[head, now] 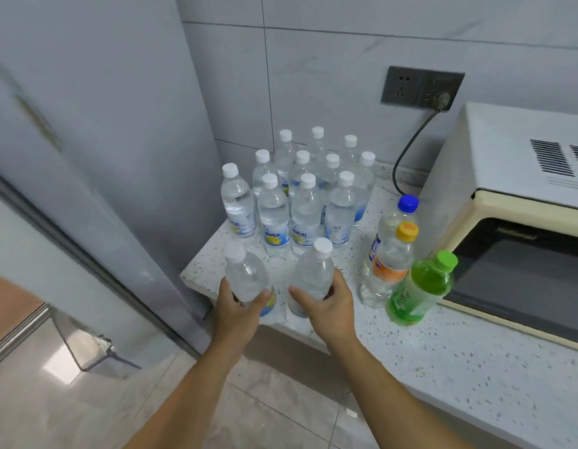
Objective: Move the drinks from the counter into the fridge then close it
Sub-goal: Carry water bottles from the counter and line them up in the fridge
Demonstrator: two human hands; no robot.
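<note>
We are gripping one clear water bottle in each hand at the counter's (443, 361) front edge: the left hand (237, 314) is wrapping the left bottle (247, 277), which is tilting leftward, and the right hand (329, 306) is curling around the right bottle (313, 275), which is standing nearly upright. We are advising a firm mid-body hold (thin plastic probably flexes) while swinging both toward the open fridge door (86, 176) at left, clear of the remaining bottles (300, 196) behind.

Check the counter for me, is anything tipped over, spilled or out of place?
Nothing spilled. The green bottle tilts toward the microwave, unlike the upright water bottles; the wide lens may exaggerate it.
</note>
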